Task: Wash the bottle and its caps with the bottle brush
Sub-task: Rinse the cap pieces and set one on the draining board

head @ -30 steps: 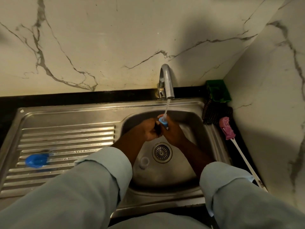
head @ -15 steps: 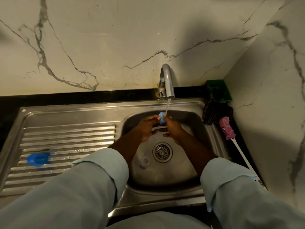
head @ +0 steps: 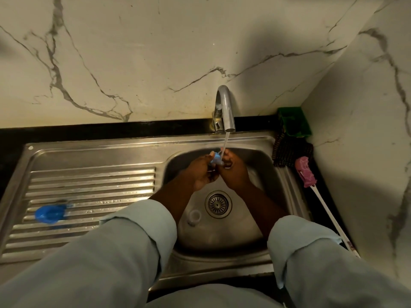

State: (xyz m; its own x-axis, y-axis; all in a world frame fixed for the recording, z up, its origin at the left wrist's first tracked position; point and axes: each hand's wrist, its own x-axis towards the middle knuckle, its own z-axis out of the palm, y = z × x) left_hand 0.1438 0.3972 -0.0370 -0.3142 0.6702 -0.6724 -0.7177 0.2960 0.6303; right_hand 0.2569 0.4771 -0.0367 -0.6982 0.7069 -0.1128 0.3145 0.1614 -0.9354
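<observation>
Water runs from the curved silver tap (head: 225,107) into the shiny steel sink (head: 93,156). My long white bottle brush with the pink fuzzy head (head: 305,172) lies along the sink's right edge. A round blue cap (head: 50,214) rests on the ribbed drainer, near its left edge. A small clear ring-shaped part (head: 194,217) sits in the bowl by the drain. My left hand (head: 200,172) and right hand (head: 233,172) pinch a small light-blue cap (head: 215,158) together under the stream. I think it is light, hard and slippery when wet, so I should hold its rim tight.
</observation>
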